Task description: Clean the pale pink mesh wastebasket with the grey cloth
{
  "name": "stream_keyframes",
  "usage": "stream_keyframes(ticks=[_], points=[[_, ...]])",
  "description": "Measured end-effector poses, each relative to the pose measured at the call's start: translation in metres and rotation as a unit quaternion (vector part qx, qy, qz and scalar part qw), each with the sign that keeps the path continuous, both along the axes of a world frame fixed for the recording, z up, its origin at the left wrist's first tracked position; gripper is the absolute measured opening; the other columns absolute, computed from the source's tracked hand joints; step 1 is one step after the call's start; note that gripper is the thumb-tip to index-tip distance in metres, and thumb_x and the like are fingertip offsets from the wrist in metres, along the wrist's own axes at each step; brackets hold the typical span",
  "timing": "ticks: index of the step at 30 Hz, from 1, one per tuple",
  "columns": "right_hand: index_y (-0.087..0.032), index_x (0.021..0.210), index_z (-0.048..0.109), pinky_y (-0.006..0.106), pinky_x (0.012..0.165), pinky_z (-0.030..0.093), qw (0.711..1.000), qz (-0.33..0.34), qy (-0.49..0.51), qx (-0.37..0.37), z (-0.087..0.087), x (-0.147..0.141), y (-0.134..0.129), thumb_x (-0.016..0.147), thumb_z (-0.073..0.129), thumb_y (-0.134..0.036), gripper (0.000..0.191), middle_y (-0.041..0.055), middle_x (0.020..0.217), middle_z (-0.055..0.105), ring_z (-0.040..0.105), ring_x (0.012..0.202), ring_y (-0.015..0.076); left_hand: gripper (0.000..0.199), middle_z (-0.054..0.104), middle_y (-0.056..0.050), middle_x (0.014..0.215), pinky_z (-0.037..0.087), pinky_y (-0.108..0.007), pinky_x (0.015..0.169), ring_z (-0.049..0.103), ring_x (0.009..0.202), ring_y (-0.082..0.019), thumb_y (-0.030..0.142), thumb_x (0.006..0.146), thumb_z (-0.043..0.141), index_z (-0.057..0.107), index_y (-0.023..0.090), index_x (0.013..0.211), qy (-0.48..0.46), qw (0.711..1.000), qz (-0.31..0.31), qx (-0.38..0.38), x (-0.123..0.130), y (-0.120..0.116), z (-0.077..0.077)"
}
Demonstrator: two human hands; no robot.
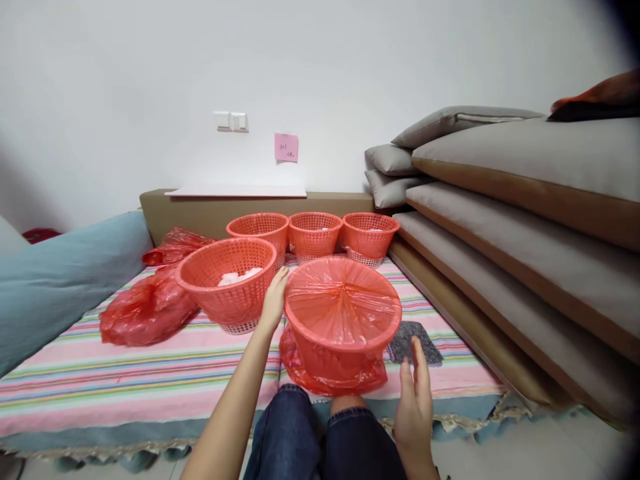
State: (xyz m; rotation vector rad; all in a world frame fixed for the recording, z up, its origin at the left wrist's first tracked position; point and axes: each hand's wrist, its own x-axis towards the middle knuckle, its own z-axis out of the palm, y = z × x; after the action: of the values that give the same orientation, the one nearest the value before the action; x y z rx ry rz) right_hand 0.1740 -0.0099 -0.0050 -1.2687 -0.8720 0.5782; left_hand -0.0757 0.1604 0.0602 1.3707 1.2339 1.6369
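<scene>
A red plastic basket [330,363] stands in front of my knees. A thin red plastic bag [345,300] is stretched over its top, gathered into creases at the middle, with loose plastic bunched around the base. My left hand [275,297] lies flat along the basket's left side, fingers stretched out; whether it touches the rim I cannot tell. To the right and nearer to me, my right hand [415,407] is open with fingers apart and holds nothing. Just beyond its fingertips lies a dark grey cloth [416,341].
An uncovered red basket [225,250] with white items inside stands left; three more line the back. Crumpled red bags [150,310] lie farther left on the striped cover [210,373]. Stacked grey cushions [500,220] border the right side, a blue bolster [70,273] the left.
</scene>
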Motion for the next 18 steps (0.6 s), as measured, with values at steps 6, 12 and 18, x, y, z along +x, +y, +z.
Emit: stream_keyframes(ticks=[6,12,18], points=[[-0.03,0.154,0.025,0.046,0.123,0.007,0.989,0.1,-0.104,0.013,0.008,-0.01,-0.003,0.095,0.041,-0.051,0.065,-0.0028,0.162,0.018,0.009,0.151,0.0206,0.031,0.057,-0.01,0.141,0.024,-0.042,0.12,0.047,0.135,-0.024,0.01,0.075,0.053,0.074,0.017,0.096,0.069,0.998,0.016,0.0,0.01,-0.029,-0.008],[-0.025,0.157,0.009,0.044,0.122,0.001,0.985,0.128,-0.113,0.032,0.008,0.007,0.068,0.09,0.04,-0.066,0.084,0.0032,0.165,-0.004,-0.003,0.151,0.0199,0.03,0.05,-0.011,0.146,0.023,-0.043,0.12,0.043,0.138,-0.026,0.023,0.083,0.056,0.071,0.018,0.108,0.06,0.997,0.05,-0.014,0.014,-0.064,-0.015],[-0.016,0.151,0.031,0.044,0.121,0.011,0.994,-0.011,-0.105,0.028,0.025,0.039,0.114,0.085,0.044,-0.066,0.084,0.0147,0.16,0.022,0.015,0.149,0.0255,0.035,0.049,-0.011,0.141,0.029,-0.043,0.117,0.044,0.135,-0.027,0.026,0.083,0.058,0.066,0.022,0.117,0.143,0.989,0.044,0.008,0.047,-0.105,-0.016]])
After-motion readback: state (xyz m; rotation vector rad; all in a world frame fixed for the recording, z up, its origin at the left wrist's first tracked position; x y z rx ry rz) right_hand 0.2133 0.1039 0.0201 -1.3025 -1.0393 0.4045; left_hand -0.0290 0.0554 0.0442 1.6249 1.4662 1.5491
